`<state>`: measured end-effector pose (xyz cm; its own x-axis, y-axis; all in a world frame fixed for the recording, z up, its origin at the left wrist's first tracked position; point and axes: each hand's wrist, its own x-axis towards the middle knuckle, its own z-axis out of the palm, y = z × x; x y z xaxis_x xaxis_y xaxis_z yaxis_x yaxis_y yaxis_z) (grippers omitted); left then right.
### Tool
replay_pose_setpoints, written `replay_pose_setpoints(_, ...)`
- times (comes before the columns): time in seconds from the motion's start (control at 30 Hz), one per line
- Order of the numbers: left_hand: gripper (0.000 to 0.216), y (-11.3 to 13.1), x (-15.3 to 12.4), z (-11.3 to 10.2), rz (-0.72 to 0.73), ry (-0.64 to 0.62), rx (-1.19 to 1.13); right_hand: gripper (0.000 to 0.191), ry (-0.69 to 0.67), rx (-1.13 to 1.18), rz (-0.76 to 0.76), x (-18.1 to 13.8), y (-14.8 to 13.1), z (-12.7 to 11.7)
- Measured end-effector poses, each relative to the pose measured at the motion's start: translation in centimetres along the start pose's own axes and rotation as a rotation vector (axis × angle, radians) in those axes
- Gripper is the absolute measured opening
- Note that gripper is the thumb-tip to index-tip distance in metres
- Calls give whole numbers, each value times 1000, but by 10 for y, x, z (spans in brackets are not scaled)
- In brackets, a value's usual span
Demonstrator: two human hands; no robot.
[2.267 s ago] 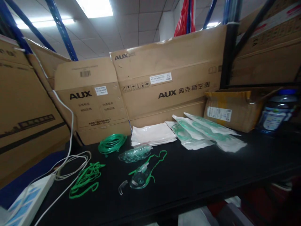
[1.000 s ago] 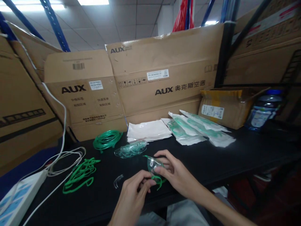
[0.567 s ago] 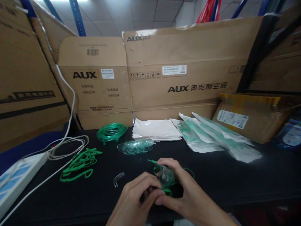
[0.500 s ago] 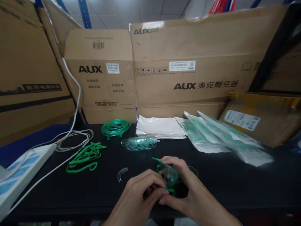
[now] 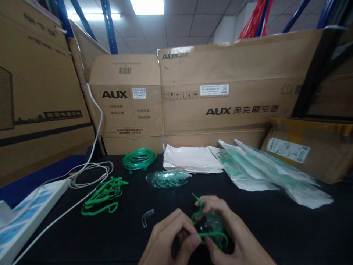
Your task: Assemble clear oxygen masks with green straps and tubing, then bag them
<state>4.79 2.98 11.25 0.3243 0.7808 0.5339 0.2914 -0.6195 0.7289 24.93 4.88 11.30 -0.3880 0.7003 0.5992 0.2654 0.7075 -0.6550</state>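
A clear green mask, like an oxygen mask (image 5: 211, 222), sits in my right hand (image 5: 233, 230), whose fingers curl around its far and near sides. My left hand (image 5: 172, 235) pinches a green elastic strap (image 5: 213, 234) between thumb and index finger at the mask's left edge. The strap loops across the mask's front, and a loose end sticks up behind. Parts of the mask are hidden by my fingers and blurred. Left of my hands lies a small bent clear plastic piece (image 5: 147, 217). Farther back is a row of nested clear green masks (image 5: 168, 179).
Coiled green tubing (image 5: 140, 159) and a heap of green straps (image 5: 103, 195) lie on the left. White packets (image 5: 193, 159) and filled pouches (image 5: 253, 169) rest at the back. A power strip (image 5: 33, 209) with white cable borders the left; cardboard boxes (image 5: 242, 92) stand behind.
The view has tilted upward, so everything sits lower in the picture. The green strap now stretches across the mask from my left fingers, and the mask has turned in my right hand.
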Motion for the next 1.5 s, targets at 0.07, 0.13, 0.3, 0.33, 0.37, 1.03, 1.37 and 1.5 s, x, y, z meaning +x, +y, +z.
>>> replay_pose_setpoints(0.07,29,-1,-2,1,-72,84,-86,41,16,157,117,2,-1,-1)
replay_pose_setpoints(0.13,34,0,-3,1,-199,153,-208,33,38,306,206,4,-2,-4)
replay_pose_setpoints(0.3,40,2,-1,-6,-387,312,-438,28,169,425,353,9,1,-11)
replay_pose_setpoints(0.33,39,2,0,-6,-408,325,-426,29,175,395,369,8,1,-11)
replay_pose_setpoints(0.37,38,2,1,-6,-423,317,-380,31,170,346,370,7,2,-10)
replay_pose_setpoints(1.03,25,19,7,-3,-181,-114,272,45,-14,-116,-86,3,-14,0)
replay_pose_setpoints(1.37,17,17,-5,-5,-180,-158,114,35,318,-296,278,2,17,4)
replay_pose_setpoints(1.5,18,18,-6,-13,-83,-60,206,36,314,-305,272,3,20,4)
